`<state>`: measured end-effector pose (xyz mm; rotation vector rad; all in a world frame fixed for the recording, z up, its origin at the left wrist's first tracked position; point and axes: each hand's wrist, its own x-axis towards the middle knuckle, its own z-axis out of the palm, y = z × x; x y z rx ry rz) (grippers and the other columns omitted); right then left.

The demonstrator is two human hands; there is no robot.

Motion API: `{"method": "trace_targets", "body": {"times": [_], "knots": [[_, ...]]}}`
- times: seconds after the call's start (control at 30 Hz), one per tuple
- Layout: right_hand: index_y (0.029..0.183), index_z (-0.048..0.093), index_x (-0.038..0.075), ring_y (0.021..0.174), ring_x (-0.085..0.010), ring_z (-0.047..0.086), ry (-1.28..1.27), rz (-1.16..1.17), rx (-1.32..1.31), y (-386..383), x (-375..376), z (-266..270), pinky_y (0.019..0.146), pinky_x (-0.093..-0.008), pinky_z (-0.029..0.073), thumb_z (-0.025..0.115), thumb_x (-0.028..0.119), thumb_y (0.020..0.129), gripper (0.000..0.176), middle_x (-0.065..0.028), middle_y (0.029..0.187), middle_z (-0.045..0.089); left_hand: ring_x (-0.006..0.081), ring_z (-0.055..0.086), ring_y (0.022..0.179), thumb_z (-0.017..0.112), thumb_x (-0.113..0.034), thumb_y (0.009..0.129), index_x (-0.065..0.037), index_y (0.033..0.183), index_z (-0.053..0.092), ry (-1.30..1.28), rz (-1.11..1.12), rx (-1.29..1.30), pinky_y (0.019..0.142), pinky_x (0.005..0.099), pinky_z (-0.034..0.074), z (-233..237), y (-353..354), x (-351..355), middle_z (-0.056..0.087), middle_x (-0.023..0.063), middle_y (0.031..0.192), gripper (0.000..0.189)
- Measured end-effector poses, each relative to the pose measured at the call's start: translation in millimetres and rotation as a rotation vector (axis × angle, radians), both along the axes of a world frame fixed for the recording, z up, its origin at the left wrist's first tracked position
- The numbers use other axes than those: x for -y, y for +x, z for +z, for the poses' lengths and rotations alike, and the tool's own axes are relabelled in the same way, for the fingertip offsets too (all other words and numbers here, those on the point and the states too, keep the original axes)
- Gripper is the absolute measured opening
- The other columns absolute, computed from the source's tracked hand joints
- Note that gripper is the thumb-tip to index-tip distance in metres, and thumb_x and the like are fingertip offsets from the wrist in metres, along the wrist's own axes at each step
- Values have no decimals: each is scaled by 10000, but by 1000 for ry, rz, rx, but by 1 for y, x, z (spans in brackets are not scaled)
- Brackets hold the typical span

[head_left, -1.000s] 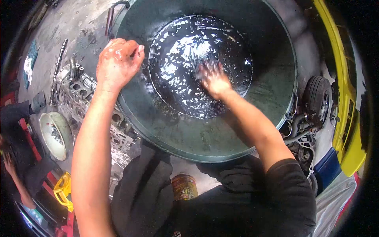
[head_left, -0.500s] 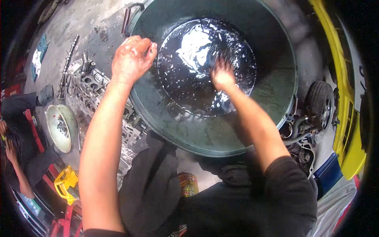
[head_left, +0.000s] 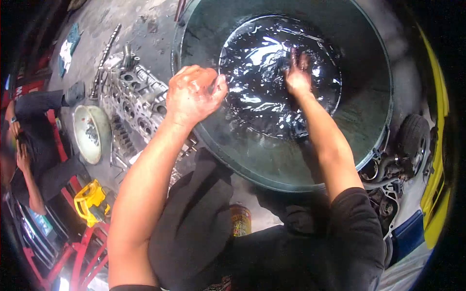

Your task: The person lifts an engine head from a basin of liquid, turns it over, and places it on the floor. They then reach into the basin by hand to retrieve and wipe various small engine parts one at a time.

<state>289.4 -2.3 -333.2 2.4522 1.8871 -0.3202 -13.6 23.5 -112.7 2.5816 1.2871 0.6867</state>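
Observation:
A large dark green round tub point(head_left: 272, 167) holds dark, shiny liquid point(head_left: 262, 97) with bright ripples. Over the tub's left rim I hold my left hand point(head_left: 194, 94) with its fingers curled in, wet and smudged. Whatever it may hold is hidden behind the fingers. Down at the liquid's surface, right of the middle, my right hand point(head_left: 298, 77) has its fingers stretched out and apart. Dark liquid wets those fingers, and nothing shows in them.
Left of the tub lie a metal cylinder head point(head_left: 138, 97), a camshaft point(head_left: 107, 53) and a pale bowl point(head_left: 91, 133). Another person point(head_left: 41, 140) sits at far left near a yellow case point(head_left: 92, 201). A can point(head_left: 241, 220) stands below the tub; engine parts point(head_left: 383, 169) and a wheel point(head_left: 415, 140) are right.
The view has shifted, so the surroundings appear farther right. My right hand's fingers, blurred in the liquid before, now show clearly at the surface. My left hand stays curled by the rim.

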Motion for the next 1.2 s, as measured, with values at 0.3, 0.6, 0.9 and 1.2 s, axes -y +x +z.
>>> {"method": "trace_targets", "body": {"times": [0.3, 0.6, 0.9, 1.2], "knots": [[1520, 275, 320, 1492, -294, 120, -244, 497, -65, -32, 82, 35, 1213, -407, 158, 448, 290, 966, 581, -72, 1627, 91, 298, 592, 625, 689, -148, 755, -77, 599, 559, -2, 34, 14, 626, 412, 497, 2, 1, 0, 565, 95, 592, 215], [1364, 463, 68, 1351, -349, 352, -477, 342, 139, 38, -38, 0, 1107, -482, 326, 439, 243, 918, 479, -202, 1469, 375, 304, 573, 582, 689, -139, 774, -72, 613, 568, -6, -14, 71, 605, 402, 491, -7, -5, -4, 553, 108, 586, 213], [1555, 126, 126, 1484, -389, 5, -417, 305, 237, -14, 21, 35, 1196, -528, 52, 306, 460, 1008, 667, -224, 1601, 34, 310, 607, 636, 675, -188, 779, -78, 612, 594, -25, 49, 25, 636, 424, 507, 2, -6, -2, 588, 114, 620, 216], [1553, 156, 125, 1496, -330, -28, -584, 433, 83, -13, 84, 90, 1199, -523, 20, 269, 516, 1007, 681, -156, 1619, -40, 315, 589, 631, 659, -182, 810, -68, 654, 609, 10, 43, 52, 615, 428, 499, -2, -5, 0, 585, 125, 653, 199]]}}
